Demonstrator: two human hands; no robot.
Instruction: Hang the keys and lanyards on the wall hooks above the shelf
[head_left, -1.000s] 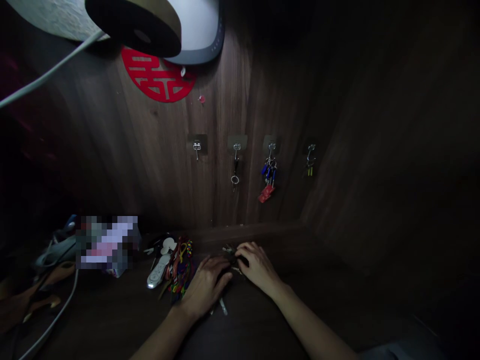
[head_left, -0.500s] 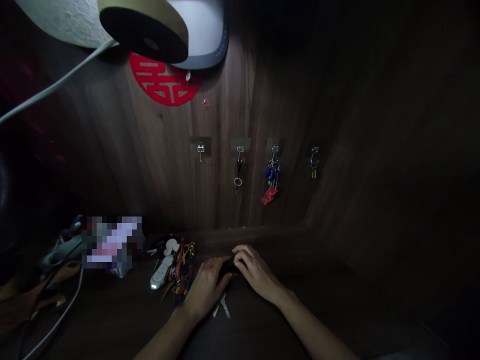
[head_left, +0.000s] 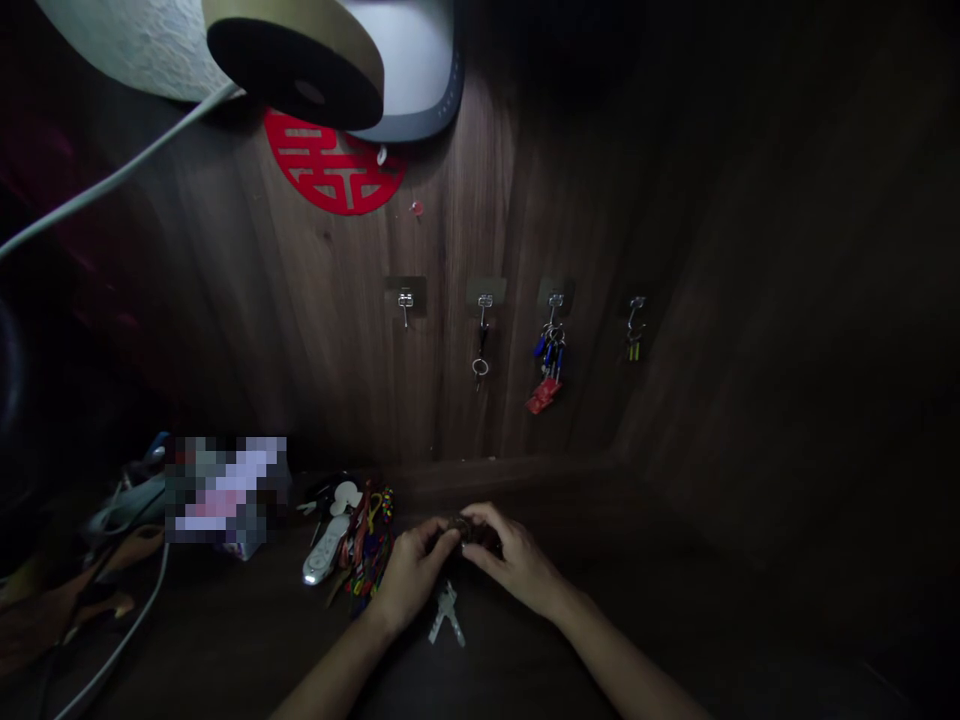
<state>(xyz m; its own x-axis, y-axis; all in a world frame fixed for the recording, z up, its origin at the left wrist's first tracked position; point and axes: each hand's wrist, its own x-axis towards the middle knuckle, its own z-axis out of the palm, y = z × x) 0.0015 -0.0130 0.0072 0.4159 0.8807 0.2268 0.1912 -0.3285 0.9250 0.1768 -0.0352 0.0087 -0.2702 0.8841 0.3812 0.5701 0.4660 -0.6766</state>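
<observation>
I watched the left hand [head_left: 412, 578] and right hand [head_left: 517, 560] close their fingers [head_left: 486, 518] on a small metal key ring [head_left: 460, 526] at lower centre of the frame, while the leftmost steel wall hook [head_left: 405, 305] hung bare.

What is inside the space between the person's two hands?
A small round dark metal ring shows between the left hand and right hand. Their fingers cover the rest, so anything else held there cannot be seen.

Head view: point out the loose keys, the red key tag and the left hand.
Loose keys [head_left: 447, 612]: head view, on the blades.
Red key tag [head_left: 543, 396]: head view, on its middle.
Left hand [head_left: 411, 578]: head view, on its back.
</observation>
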